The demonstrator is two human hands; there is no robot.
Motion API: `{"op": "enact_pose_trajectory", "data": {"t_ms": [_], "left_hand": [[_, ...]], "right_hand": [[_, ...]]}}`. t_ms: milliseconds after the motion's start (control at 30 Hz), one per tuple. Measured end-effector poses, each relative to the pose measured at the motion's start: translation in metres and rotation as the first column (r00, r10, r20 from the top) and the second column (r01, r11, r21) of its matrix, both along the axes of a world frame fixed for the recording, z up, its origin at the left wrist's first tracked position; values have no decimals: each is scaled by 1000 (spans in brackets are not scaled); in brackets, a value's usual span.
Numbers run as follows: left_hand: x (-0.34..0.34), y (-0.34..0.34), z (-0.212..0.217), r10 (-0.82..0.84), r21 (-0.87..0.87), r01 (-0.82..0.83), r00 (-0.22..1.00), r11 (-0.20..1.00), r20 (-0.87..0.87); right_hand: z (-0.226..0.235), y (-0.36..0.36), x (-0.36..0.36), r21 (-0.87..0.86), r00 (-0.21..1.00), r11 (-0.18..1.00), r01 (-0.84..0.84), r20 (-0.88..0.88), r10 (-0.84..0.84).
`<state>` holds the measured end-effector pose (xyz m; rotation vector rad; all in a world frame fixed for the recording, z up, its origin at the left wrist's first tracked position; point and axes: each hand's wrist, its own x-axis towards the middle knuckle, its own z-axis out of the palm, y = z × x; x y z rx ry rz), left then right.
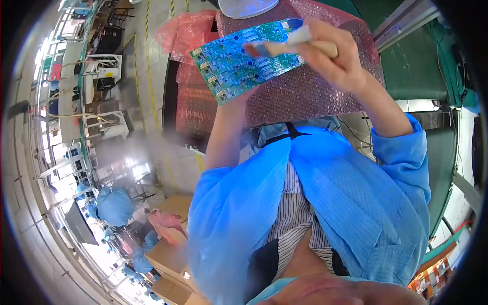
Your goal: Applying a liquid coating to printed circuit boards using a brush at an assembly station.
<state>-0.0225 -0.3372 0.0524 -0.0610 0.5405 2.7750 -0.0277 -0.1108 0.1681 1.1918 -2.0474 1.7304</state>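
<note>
A green circuit board (pixel 231 63) with rows of small parts and pale connectors along its left edge is tilted above pink bubble wrap. My left hand (pixel 245 97) reaches under the board from the near side and holds it up; its fingers are hidden behind it. In my closed right hand (pixel 338 58) is a small brush (pixel 276 49) with a pale wooden handle. White covers sit on at least one fingertip of that hand. The reddish bristle end is over the middle of the board; whether it touches cannot be made out.
Pink bubble wrap (pixel 310 99) covers the work surface, and more crumpled pink wrap (pixel 185 33) lies at its far left. A white round-edged object (pixel 246 7) stands at the far edge. Cardboard boxes (pixel 170 259) are at lower left; a green surface (pixel 419 66) lies to the right.
</note>
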Motion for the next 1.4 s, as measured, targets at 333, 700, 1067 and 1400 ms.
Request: {"op": "enact_pose_trajectory", "data": {"t_ms": [333,700,1067,1400], "left_hand": [[8,-2,12,40,-72,-34,996,997,79],[6,-4,14,-109,148,112,994,983,-30],[5,9,26,13,-70,-6,995,998,102],[0,4,23,-12,-22,14,995,1000,104]], "right_hand": [[4,-4,2,11,931,978,-209,-304,202],[4,-5,-7,137,894,971,-197,-381,235],[-8,-2,-21,84,995,995,-57,-76,64],[-3,-10,-24,-98,997,995,-28,68,35]]}}
